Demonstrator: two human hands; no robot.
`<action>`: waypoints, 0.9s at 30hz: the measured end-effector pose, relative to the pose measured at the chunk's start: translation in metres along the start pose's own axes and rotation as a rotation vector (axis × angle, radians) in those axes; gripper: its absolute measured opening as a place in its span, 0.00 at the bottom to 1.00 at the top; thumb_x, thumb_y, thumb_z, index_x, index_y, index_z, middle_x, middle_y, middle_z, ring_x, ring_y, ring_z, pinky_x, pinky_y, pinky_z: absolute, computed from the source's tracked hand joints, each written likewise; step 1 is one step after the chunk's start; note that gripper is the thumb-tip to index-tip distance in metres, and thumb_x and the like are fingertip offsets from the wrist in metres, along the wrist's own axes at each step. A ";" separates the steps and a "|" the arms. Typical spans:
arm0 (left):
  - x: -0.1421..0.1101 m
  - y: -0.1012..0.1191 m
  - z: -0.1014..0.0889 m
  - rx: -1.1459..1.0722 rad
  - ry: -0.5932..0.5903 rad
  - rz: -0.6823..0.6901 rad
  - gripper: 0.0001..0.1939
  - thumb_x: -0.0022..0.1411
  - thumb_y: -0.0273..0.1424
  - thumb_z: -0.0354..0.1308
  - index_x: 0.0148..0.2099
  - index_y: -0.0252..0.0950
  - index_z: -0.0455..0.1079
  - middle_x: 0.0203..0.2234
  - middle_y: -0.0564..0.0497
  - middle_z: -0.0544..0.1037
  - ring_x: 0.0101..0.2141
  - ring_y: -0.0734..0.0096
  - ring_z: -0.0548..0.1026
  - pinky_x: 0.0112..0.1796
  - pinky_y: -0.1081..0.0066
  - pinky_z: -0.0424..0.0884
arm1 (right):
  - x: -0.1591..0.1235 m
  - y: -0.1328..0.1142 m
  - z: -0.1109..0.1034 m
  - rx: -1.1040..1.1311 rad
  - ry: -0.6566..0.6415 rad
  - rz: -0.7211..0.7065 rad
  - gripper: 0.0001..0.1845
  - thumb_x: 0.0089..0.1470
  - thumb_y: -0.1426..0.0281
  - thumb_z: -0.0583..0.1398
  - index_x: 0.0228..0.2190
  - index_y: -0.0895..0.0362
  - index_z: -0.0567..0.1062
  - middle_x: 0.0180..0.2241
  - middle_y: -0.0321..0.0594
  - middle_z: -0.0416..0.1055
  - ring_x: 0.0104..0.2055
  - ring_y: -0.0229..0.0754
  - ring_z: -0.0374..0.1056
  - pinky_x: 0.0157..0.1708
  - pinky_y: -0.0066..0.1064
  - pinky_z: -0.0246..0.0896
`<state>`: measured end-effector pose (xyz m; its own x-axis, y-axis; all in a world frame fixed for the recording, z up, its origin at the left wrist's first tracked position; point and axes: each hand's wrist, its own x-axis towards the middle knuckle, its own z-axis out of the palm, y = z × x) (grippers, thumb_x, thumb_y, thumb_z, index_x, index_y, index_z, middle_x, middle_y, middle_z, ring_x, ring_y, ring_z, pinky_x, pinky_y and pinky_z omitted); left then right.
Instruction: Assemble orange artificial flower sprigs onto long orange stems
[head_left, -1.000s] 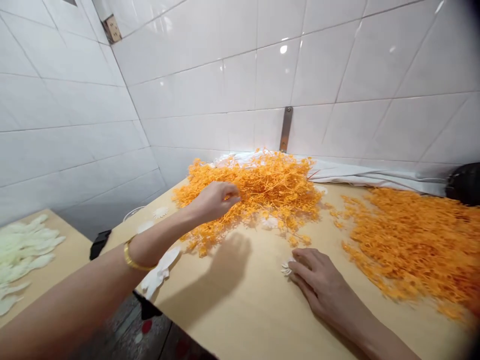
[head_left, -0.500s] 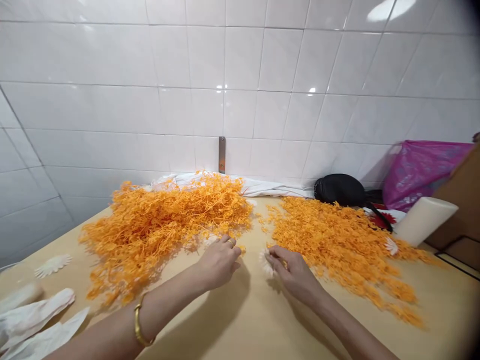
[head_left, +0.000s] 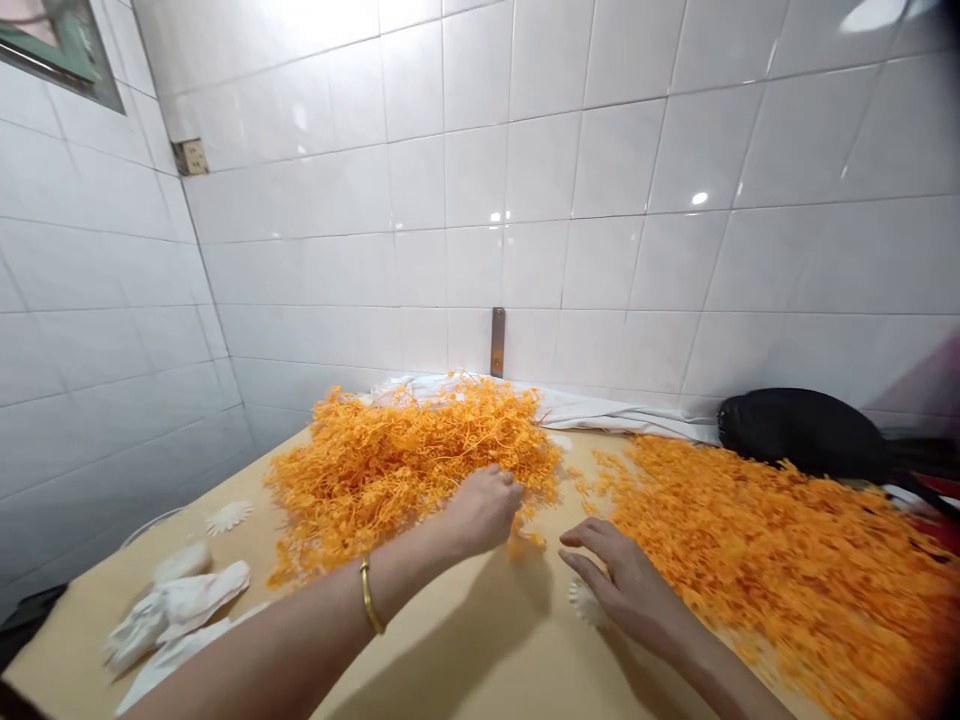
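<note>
As I watch remotely, my right hand [head_left: 611,572] hangs with parted fingers, lower right of centre, the white scalloped disc [head_left: 587,606] just below its thumb; farther off, my left hand [head_left: 482,510] curls by orange sprigs [head_left: 397,450] mid-frame, gripping or not, I can't tell.

Bare worktop [head_left: 555,670] runs open from the near edge, between left hand [head_left: 484,510] and right hand [head_left: 619,568], to the narrow gap separating orange heap [head_left: 397,460] from orange spread [head_left: 772,550]. White cloth pieces [head_left: 202,598] crowd the left edge; a black bag [head_left: 795,430] blocks the far right.
</note>
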<state>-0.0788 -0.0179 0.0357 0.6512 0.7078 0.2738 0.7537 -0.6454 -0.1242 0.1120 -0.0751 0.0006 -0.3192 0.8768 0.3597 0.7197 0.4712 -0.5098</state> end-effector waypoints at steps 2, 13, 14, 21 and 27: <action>0.012 -0.017 -0.012 0.020 0.059 -0.162 0.12 0.57 0.27 0.42 0.30 0.35 0.66 0.28 0.46 0.71 0.31 0.67 0.68 0.31 0.70 0.63 | 0.014 -0.002 0.001 0.045 0.014 -0.007 0.15 0.54 0.65 0.47 0.31 0.56 0.71 0.33 0.42 0.68 0.37 0.42 0.63 0.39 0.35 0.57; 0.047 -0.048 0.008 -0.131 0.028 -0.552 0.04 0.49 0.26 0.51 0.29 0.34 0.67 0.28 0.45 0.73 0.32 0.65 0.70 0.29 0.72 0.63 | 0.089 -0.015 0.018 -0.106 0.195 -0.101 0.19 0.51 0.70 0.49 0.45 0.58 0.66 0.44 0.45 0.65 0.46 0.45 0.58 0.45 0.38 0.52; 0.049 -0.050 0.004 -0.138 0.045 -0.567 0.05 0.50 0.25 0.50 0.28 0.34 0.67 0.27 0.46 0.73 0.31 0.66 0.70 0.28 0.72 0.63 | 0.096 -0.012 0.022 -0.151 0.185 -0.070 0.23 0.50 0.70 0.50 0.49 0.57 0.62 0.48 0.45 0.62 0.49 0.46 0.56 0.46 0.38 0.51; 0.046 -0.108 -0.050 -0.150 0.272 -0.755 0.17 0.58 0.27 0.37 0.40 0.33 0.66 0.36 0.42 0.72 0.35 0.66 0.68 0.29 0.70 0.62 | 0.115 0.018 0.048 -0.301 0.003 0.119 0.27 0.50 0.66 0.50 0.53 0.57 0.57 0.51 0.48 0.58 0.53 0.48 0.52 0.46 0.41 0.48; 0.025 -0.110 -0.028 -0.223 0.125 -0.644 0.09 0.54 0.28 0.46 0.31 0.34 0.68 0.26 0.48 0.72 0.28 0.69 0.69 0.28 0.73 0.63 | 0.100 0.028 0.052 -0.255 -0.022 0.061 0.22 0.50 0.66 0.51 0.47 0.59 0.64 0.44 0.46 0.63 0.46 0.45 0.57 0.42 0.35 0.52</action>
<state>-0.1476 0.0623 0.0832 0.0552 0.9401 0.3364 0.9417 -0.1610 0.2955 0.0682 0.0306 -0.0184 -0.2815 0.9062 0.3156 0.8695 0.3800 -0.3155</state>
